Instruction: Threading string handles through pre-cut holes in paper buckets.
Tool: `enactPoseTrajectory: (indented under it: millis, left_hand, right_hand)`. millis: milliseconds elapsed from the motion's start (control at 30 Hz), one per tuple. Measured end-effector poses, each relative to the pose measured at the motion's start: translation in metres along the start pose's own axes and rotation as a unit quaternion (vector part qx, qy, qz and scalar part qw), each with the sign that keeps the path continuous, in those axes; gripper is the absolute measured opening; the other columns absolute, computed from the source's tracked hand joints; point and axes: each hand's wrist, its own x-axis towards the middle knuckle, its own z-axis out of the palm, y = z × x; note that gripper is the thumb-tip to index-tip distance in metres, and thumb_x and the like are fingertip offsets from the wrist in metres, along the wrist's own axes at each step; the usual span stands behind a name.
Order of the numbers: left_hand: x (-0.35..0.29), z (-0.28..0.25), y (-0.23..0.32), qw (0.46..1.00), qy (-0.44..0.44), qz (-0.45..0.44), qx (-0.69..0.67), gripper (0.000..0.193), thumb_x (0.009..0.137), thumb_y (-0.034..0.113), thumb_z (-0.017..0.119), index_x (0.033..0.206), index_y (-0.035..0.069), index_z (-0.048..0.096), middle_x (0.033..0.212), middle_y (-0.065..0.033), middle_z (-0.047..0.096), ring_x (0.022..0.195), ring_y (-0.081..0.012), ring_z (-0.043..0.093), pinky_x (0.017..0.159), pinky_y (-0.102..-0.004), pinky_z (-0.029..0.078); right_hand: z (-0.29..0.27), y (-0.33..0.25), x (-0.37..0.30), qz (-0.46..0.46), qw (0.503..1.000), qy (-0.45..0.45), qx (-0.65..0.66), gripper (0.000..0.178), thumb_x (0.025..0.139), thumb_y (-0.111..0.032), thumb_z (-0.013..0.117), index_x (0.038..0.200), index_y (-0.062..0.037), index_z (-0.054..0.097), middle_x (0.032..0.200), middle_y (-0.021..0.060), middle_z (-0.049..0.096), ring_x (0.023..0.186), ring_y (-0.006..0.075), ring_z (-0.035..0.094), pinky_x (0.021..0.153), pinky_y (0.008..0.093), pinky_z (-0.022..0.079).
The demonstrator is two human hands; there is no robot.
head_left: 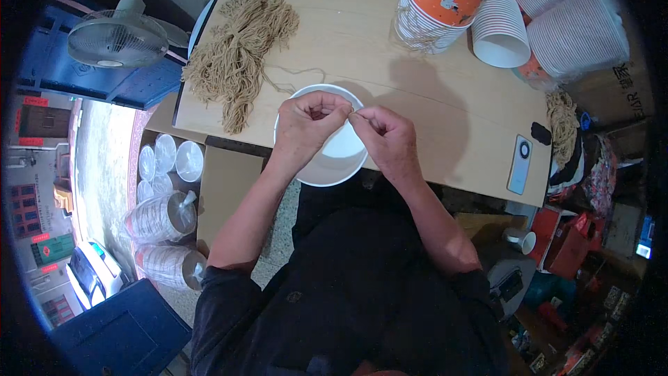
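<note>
On the counter (348, 35), a tan strand bundle (238, 56) lies left, likely for easy reach, with a white tub (344, 147) at the near edge below left grip (306, 125) and right grip (391, 141), both pinched closed, seemingly for fine control, anything held too small to tell.

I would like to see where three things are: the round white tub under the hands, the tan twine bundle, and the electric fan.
Round white tub (335, 167): head view, on its bare inside.
Tan twine bundle (236, 52): head view, on its middle strands.
Electric fan (117, 38): head view, on its grille.
</note>
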Motion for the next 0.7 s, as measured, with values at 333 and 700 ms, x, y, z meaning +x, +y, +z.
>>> enactPoseTrajectory:
  millis: [333, 700]
  left_hand:
    - [0.0, 0.002, -0.011, 0.998, 0.013, -0.001, -0.065, 0.011, 0.09, 0.008, 0.074, 0.095, -0.002, 0.073, 0.086, -0.0047, 0.074, 0.076, -0.0079, 0.067, 0.072, -0.023, 0.054]
    - [-0.002, 0.011, -0.009, 0.988, 0.069, -0.003, -0.139, 0.009, 0.089, 0.008, 0.074, 0.091, -0.001, 0.073, 0.085, -0.0054, 0.073, 0.074, -0.0086, 0.067, 0.072, -0.0232, 0.055]
  right_hand:
    - [0.0, -0.002, -0.004, -0.03, 0.997, 0.009, -0.077, 0.007, 0.088, -0.008, 0.076, 0.093, -0.0036, 0.075, 0.057, -0.0054, 0.046, 0.053, 0.0035, 0.04, 0.05, 0.0265, 0.033]
    - [0.0, 0.002, -0.007, -0.038, 0.999, 0.02, 0.001, 0.007, 0.091, -0.003, 0.069, 0.095, -0.0032, 0.064, 0.061, -0.0078, 0.046, 0.055, 0.0009, 0.04, 0.051, 0.023, 0.032]
